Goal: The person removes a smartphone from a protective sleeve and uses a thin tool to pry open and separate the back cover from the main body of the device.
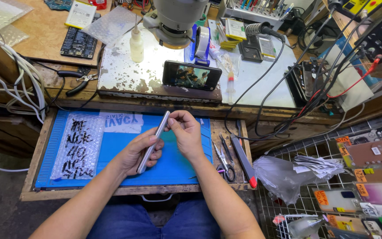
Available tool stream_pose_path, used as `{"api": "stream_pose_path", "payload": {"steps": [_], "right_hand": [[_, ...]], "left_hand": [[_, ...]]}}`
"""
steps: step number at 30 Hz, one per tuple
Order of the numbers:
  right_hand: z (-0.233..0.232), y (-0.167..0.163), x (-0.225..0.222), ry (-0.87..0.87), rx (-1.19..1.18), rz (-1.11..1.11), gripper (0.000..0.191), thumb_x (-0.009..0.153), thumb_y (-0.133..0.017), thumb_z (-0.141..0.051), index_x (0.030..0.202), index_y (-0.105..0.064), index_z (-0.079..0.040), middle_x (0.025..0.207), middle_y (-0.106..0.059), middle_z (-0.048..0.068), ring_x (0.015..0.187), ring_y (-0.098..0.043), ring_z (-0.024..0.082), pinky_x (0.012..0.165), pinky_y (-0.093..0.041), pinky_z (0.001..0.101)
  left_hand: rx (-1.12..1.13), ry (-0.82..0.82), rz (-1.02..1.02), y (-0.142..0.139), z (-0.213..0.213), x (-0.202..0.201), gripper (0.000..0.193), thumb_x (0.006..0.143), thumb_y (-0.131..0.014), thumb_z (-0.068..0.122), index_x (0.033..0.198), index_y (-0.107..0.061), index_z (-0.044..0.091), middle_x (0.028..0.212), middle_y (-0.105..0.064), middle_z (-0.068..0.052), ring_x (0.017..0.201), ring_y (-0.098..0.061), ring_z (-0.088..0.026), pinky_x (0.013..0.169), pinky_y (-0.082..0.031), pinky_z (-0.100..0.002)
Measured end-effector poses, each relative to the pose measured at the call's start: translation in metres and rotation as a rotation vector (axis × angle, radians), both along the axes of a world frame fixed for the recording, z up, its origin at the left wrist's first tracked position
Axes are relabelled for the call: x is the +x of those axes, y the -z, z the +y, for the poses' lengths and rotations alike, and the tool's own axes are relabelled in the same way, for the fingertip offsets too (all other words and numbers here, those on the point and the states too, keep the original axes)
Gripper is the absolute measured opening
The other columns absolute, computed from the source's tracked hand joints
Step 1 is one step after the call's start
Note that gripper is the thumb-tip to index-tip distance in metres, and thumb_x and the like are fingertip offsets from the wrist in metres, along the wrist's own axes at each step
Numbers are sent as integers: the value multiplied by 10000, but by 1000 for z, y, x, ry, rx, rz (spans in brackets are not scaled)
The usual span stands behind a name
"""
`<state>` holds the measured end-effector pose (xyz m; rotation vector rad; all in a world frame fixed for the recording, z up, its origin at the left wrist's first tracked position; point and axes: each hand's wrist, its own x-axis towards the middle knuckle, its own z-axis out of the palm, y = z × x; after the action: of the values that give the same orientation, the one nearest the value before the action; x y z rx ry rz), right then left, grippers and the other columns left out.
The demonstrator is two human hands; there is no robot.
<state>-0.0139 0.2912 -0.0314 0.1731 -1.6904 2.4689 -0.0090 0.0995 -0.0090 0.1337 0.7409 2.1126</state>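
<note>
A smooth, silvery metal-looking phone [154,141] is seen above a matt blue rubbery mat [173,166], laid on a worn, rough wooden tabletop [217,132], beside crinkled bubble wrap [78,146].

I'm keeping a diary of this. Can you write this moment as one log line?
left hand: holds phone edge-up | right hand: pinches its top end | under: blue mat | beside: scissors

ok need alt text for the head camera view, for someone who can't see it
Two bare hands hold a slim silver phone edge-on over a blue work mat: the left hand cradles it, the right hand pinches its top end. Bubble wrap lies on the mat; tweezers lie beside it, under a cluttered repair bench.
</note>
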Motion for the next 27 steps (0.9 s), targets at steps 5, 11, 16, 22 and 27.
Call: {"api": "stream_pose_path", "payload": {"steps": [5, 11, 16, 22, 27], "right_hand": [[-1, 2, 0, -17, 18, -38, 150, 1000, -677, -64, 1117, -637, 22, 984, -692, 68, 874, -665, 134, 817, -560, 278], [2, 1, 0, -46, 101, -52, 151, 1006, -670, -70, 1125, -654, 20, 991, -693, 61, 884, -671, 130, 819, -561, 271], [4, 2, 1, -80, 135, -54, 153, 1009, -672, -70, 1127, -654, 25, 1004, -701, 63, 892, -672, 131, 823, -561, 275], [7, 0, 3, -141, 107, -72, 184, 1011, -653, -95, 1151, -647, 25, 981, -695, 64, 882, -672, 142, 836, -560, 292], [8, -3, 2, -191, 34, -100, 196, 1022, -654, -106, 1161, -646, 32, 941, -670, 64, 860, -655, 148, 832, -551, 297]], "left_hand": [[39, -23, 18, 4, -1, 0, 601, 909, -728, 348, 1391, -485, 84, 875, -486, -31, 669, -515, -97, 465, -458, -197], [86, -10, -34, 11, -1, -2, 549, 924, -690, 393, 1315, -472, 75, 874, -495, -56, 665, -508, -102, 449, -441, -201], [116, 3, -62, 13, -2, -2, 537, 944, -651, 414, 1292, -462, 50, 869, -490, -62, 665, -503, -102, 448, -437, -198], [153, 9, -30, 12, -2, 0, 518, 938, -682, 397, 1249, -468, 42, 883, -485, -63, 683, -509, -112, 463, -444, -207], [133, -20, 9, 12, -2, -2, 558, 898, -726, 398, 1230, -497, 12, 888, -483, -66, 683, -510, -117, 467, -448, -211]]}}
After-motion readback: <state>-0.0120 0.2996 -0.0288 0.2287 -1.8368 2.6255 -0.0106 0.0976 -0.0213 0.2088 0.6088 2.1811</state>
